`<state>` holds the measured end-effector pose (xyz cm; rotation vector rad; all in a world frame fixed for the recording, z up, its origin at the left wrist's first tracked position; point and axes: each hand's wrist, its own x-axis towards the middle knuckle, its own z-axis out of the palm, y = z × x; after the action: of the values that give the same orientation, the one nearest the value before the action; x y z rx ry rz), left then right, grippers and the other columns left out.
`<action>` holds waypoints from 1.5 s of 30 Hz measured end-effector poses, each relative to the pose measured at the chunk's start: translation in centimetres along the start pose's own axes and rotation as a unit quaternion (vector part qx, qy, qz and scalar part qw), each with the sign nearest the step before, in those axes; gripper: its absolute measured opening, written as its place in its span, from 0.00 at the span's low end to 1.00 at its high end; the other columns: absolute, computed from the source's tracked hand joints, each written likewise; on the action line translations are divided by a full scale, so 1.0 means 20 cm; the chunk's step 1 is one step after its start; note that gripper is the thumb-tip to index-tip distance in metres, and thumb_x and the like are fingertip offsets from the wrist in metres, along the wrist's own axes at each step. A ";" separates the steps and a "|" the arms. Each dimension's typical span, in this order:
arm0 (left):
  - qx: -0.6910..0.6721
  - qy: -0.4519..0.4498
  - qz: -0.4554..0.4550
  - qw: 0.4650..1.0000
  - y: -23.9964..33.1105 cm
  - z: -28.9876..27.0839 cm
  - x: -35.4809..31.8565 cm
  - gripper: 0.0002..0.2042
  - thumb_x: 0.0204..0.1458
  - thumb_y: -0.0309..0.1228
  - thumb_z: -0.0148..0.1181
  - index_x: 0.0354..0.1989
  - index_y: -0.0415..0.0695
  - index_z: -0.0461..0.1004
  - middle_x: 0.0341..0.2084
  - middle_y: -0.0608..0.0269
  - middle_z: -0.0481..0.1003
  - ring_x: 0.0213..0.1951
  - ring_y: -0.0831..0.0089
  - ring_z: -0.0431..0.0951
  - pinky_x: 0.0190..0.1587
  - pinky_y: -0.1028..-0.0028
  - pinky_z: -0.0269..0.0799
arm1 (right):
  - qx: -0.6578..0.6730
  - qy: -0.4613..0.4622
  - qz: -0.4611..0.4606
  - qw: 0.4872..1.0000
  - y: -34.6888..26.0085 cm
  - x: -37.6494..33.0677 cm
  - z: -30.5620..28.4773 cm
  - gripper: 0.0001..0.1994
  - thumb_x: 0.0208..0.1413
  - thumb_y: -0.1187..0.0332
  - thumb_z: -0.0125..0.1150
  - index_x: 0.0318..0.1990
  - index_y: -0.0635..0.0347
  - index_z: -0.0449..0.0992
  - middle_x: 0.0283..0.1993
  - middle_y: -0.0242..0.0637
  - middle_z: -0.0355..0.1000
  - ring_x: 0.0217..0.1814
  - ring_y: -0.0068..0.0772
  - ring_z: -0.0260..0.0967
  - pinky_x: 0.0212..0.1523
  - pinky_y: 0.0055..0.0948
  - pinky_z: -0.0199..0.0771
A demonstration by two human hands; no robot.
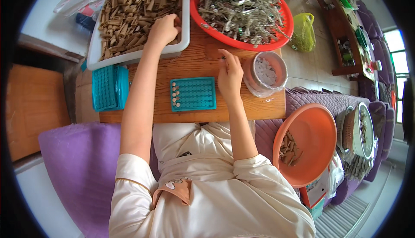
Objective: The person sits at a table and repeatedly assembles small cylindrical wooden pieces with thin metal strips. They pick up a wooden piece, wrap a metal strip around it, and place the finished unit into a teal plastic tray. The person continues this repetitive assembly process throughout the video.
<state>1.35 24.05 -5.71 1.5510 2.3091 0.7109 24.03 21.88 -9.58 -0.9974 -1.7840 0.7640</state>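
Note:
My left hand reaches into a white tray heaped with small brown wooden pieces, fingers curled among them. On the wooden table, my right hand rests beside a teal grid tray and pinches a small dark piece at its fingertips. The grid tray has a few pegs set in its left column. Just right of that hand stands a pink tub lined with plastic and holding small white bits.
A red round basket of grey metal clips sits at the back right. Stacked teal grid trays lie at the table's left. An orange basin with a few brown pieces stands by my right side, on a purple cushion.

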 end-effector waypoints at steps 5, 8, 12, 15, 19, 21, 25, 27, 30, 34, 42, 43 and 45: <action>-0.069 -0.079 -0.051 0.993 -0.02 -0.02 0.03 0.16 0.35 0.28 0.62 0.38 0.42 0.74 0.33 0.56 0.75 0.38 0.63 0.74 0.41 0.69 0.67 | 0.101 -0.013 0.043 0.994 -0.15 0.00 -0.12 0.13 0.50 0.79 0.45 0.44 0.61 0.69 0.29 0.44 0.67 0.27 0.35 0.65 0.31 0.28 0.65; -0.032 -0.096 -0.061 0.993 -0.02 -0.03 0.03 0.15 0.35 0.27 0.62 0.37 0.43 0.75 0.31 0.56 0.75 0.37 0.64 0.74 0.41 0.70 0.67 | 0.126 0.011 0.053 0.991 -0.20 0.01 -0.19 0.14 0.50 0.79 0.42 0.44 0.63 0.68 0.29 0.39 0.66 0.26 0.27 0.61 0.29 0.23 0.62; -0.043 -0.045 0.001 0.998 -0.03 -0.05 0.00 0.11 0.42 0.31 0.57 0.35 0.44 0.74 0.31 0.56 0.75 0.36 0.62 0.74 0.39 0.69 0.67 | 0.099 0.099 0.016 0.990 -0.22 -0.01 -0.25 0.14 0.49 0.81 0.37 0.43 0.64 0.66 0.25 0.29 0.62 0.24 0.15 0.54 0.26 0.15 0.56; -0.077 0.180 0.030 0.980 -0.02 -0.09 -0.03 0.11 0.51 0.33 0.46 0.39 0.41 0.68 0.30 0.56 0.74 0.35 0.67 0.74 0.39 0.71 0.67 | 0.076 0.117 0.008 0.990 -0.22 -0.05 -0.30 0.13 0.49 0.81 0.38 0.41 0.63 0.64 0.22 0.29 0.61 0.21 0.14 0.51 0.22 0.14 0.53; -0.536 0.161 0.068 0.826 0.23 -0.12 -0.29 0.08 0.52 0.30 0.37 0.29 0.40 0.62 0.20 0.62 0.66 0.28 0.74 0.70 0.33 0.78 0.64 | 0.084 0.085 -0.039 0.992 -0.24 -0.08 -0.35 0.11 0.47 0.83 0.42 0.39 0.64 0.62 0.20 0.31 0.61 0.16 0.14 0.50 0.17 0.16 0.51; -0.541 0.035 0.111 0.833 0.44 -0.11 -0.56 0.07 0.51 0.29 0.36 0.28 0.41 0.61 0.18 0.64 0.63 0.23 0.79 0.65 0.27 0.79 0.61 | 0.068 0.050 -0.100 0.991 -0.25 -0.09 -0.36 0.12 0.43 0.82 0.47 0.38 0.64 0.64 0.20 0.34 0.63 0.16 0.25 0.56 0.18 0.23 0.57; -0.314 0.045 0.179 0.931 0.63 -0.03 -0.81 0.09 0.52 0.28 0.45 0.34 0.37 0.70 0.22 0.61 0.68 0.25 0.75 0.68 0.27 0.78 0.64 | 0.135 0.000 -0.175 0.975 -0.28 -0.12 -0.34 0.13 0.39 0.80 0.52 0.37 0.63 0.65 0.21 0.37 0.64 0.17 0.36 0.62 0.19 0.30 0.62; -0.310 0.000 0.189 0.932 0.62 0.01 -0.83 0.10 0.52 0.31 0.49 0.35 0.37 0.71 0.25 0.59 0.70 0.27 0.74 0.70 0.29 0.78 0.65 | 0.169 -0.053 -0.133 0.975 -0.25 -0.15 -0.32 0.11 0.39 0.79 0.52 0.34 0.62 0.64 0.25 0.40 0.66 0.19 0.40 0.63 0.20 0.32 0.64; -0.311 0.013 0.094 0.946 0.61 0.01 -0.86 0.10 0.50 0.33 0.54 0.34 0.37 0.73 0.25 0.58 0.74 0.27 0.74 0.73 0.30 0.78 0.67 | 0.116 -0.051 -0.145 0.981 -0.26 -0.14 -0.34 0.11 0.43 0.79 0.53 0.36 0.63 0.64 0.26 0.40 0.67 0.22 0.39 0.66 0.22 0.31 0.66; -0.278 0.063 0.039 0.958 0.60 0.04 -0.88 0.12 0.47 0.35 0.58 0.33 0.38 0.73 0.25 0.60 0.76 0.23 0.76 0.72 0.28 0.78 0.67 | 0.080 -0.018 -0.118 0.990 -0.26 -0.14 -0.31 0.11 0.45 0.78 0.54 0.38 0.63 0.65 0.28 0.40 0.69 0.26 0.39 0.69 0.25 0.31 0.68; -0.229 0.139 0.015 0.963 0.57 0.15 -0.88 0.12 0.43 0.35 0.61 0.31 0.40 0.73 0.22 0.63 0.74 0.19 0.77 0.68 0.24 0.77 0.64 | 0.089 -0.028 0.001 0.996 -0.24 -0.14 -0.29 0.06 0.43 0.78 0.57 0.31 0.64 0.71 0.25 0.41 0.71 0.26 0.36 0.70 0.26 0.28 0.69; -0.229 0.139 0.011 0.963 0.56 0.15 -0.89 0.12 0.43 0.35 0.62 0.30 0.40 0.73 0.22 0.63 0.74 0.19 0.77 0.68 0.24 0.77 0.64 | 0.090 -0.037 0.002 0.995 -0.24 -0.14 -0.29 0.06 0.43 0.78 0.57 0.32 0.65 0.72 0.25 0.41 0.71 0.25 0.31 0.70 0.25 0.25 0.69; -0.227 0.133 0.002 0.965 0.55 0.14 -0.89 0.11 0.42 0.33 0.62 0.30 0.40 0.73 0.21 0.65 0.74 0.19 0.78 0.67 0.23 0.78 0.64 | 0.095 -0.059 0.018 0.994 -0.23 -0.14 -0.29 0.07 0.43 0.78 0.58 0.32 0.65 0.74 0.26 0.41 0.72 0.24 0.25 0.70 0.25 0.21 0.69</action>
<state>18.32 11.77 -3.06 1.3113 2.1028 1.4091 28.66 17.61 -4.66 -0.8754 -1.7582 1.0141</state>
